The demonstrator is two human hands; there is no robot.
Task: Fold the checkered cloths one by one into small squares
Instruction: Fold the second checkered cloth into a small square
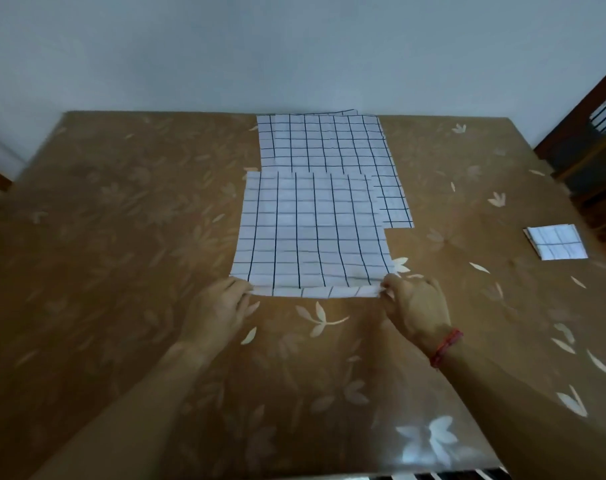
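Observation:
A white cloth with a dark grid (312, 230) lies flat in the middle of the table, pulled partly off a stack of the same cloths (324, 142) behind it. My left hand (218, 306) pinches its near left corner. My right hand (415, 306), with a red thread at the wrist, pinches its near right corner. The near edge is lifted slightly and rolled over between the two hands. A folded small square of the same cloth (556, 242) sits at the right side of the table.
The table (121, 237) wears a brown leaf-patterned cover and stands against a pale wall. Dark wooden furniture (592, 161) stands at the far right, close to the table's right edge.

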